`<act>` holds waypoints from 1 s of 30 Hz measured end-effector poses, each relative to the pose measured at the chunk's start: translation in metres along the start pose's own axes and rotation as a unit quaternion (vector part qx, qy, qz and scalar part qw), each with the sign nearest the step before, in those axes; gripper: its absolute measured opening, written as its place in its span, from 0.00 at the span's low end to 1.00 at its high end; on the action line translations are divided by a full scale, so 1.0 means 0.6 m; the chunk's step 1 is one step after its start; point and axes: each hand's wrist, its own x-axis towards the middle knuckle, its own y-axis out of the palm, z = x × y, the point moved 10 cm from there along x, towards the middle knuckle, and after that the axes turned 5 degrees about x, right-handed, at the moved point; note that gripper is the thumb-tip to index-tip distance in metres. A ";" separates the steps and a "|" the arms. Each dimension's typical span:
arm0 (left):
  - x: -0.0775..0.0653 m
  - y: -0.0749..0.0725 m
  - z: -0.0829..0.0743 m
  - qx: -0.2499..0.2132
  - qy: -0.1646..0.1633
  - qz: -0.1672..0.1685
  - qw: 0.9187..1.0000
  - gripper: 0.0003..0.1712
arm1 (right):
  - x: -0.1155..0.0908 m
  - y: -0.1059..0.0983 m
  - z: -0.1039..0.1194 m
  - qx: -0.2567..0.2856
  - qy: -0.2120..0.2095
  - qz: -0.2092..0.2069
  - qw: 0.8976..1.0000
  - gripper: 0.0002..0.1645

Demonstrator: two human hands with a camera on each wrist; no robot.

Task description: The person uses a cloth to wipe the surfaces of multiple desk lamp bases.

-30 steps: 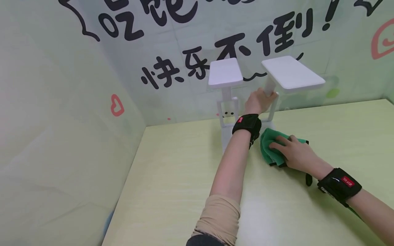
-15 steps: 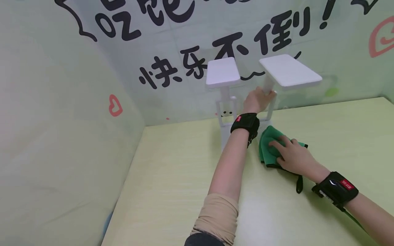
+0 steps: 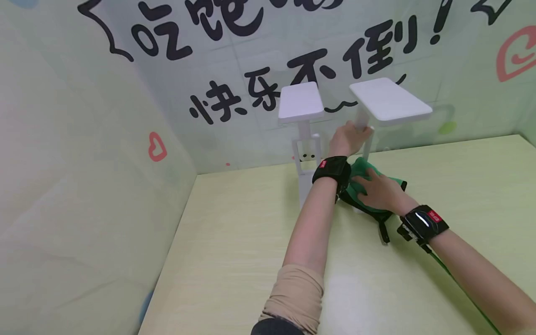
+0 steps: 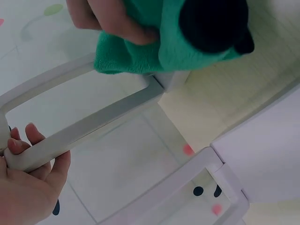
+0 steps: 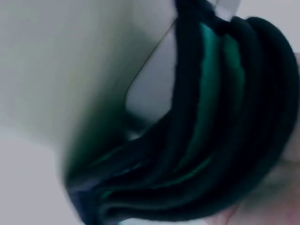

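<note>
Two white stands with flat tilted tops stand near the back wall, a left stand [image 3: 300, 102] and a right stand [image 3: 389, 100]. My left hand [image 3: 347, 139] grips the upper part of the right stand's open frame [image 4: 93, 119], fingers and thumb curled round the bar. Bunched in my right hand [image 3: 381, 190] is a green cloth [image 4: 129, 56] with black edging, held at the foot of that frame. The cloth covers most of the right stand's base. Its folded layers fill much of the right wrist view, where the fingers are mostly hidden.
The left stand's base [image 4: 276, 145] lies close beside my left wrist. Behind the stands rises a printed wall sheet [image 3: 243, 139] with black lettering. A pale wooden table [image 3: 234, 242] spreads below, and a green cord [image 3: 465, 293] trails along my right forearm.
My right hand has moved left and away from me with the green cloth, in towards the right stand's base. My left hand keeps its grip on the frame.
</note>
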 end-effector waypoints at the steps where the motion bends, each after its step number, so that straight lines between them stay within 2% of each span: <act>1: 0.000 0.002 0.000 -0.001 0.001 0.001 1.000 0.24 | -0.007 -0.001 -0.002 0.041 0.030 0.001 0.999 0.26; 2: 0.001 0.003 0.000 -0.003 0.002 0.002 1.000 0.25 | -0.015 -0.003 -0.003 0.077 0.060 0.002 0.995 0.27; 5: 0.006 0.008 0.000 -0.009 0.004 0.007 1.000 0.25 | -0.027 -0.001 0.002 0.094 0.085 0.022 0.992 0.28; 7: 0.010 0.008 0.000 -0.010 0.006 0.007 1.000 0.25 | -0.020 0.000 -0.003 0.095 0.093 0.025 0.991 0.28; 11: 0.013 0.008 0.004 0.003 0.001 0.004 1.000 0.24 | 0.010 0.007 -0.019 0.063 0.079 0.009 0.995 0.27; 14: 0.010 0.014 0.005 0.007 0.000 0.009 1.000 0.24 | 0.011 0.006 -0.012 0.007 0.036 -0.034 0.999 0.26; 17: 0.008 0.018 0.003 0.008 0.004 0.017 1.000 0.24 | -0.010 -0.006 0.009 -0.022 0.000 -0.079 0.997 0.24; 21: 0.017 0.009 0.001 0.009 0.008 0.011 1.000 0.24 | -0.034 -0.026 0.026 0.005 -0.027 -0.099 0.995 0.20; 24: 0.022 -0.002 0.008 0.004 -0.003 0.005 1.000 0.25 | -0.046 -0.041 0.045 0.017 -0.060 -0.108 0.992 0.20; 27: 0.020 -0.006 0.017 -0.009 -0.011 0.003 1.000 0.25 | -0.071 -0.060 0.096 0.015 -0.132 -0.135 0.982 0.23; 29: 0.019 -0.005 0.020 -0.020 -0.012 0.008 1.000 0.25 | -0.095 -0.075 0.147 0.024 -0.183 -0.158 0.970 0.13; 30: 0.018 -0.005 0.021 -0.022 -0.010 0.009 1.000 0.24 | -0.105 -0.081 0.171 0.034 -0.206 -0.163 0.964 0.14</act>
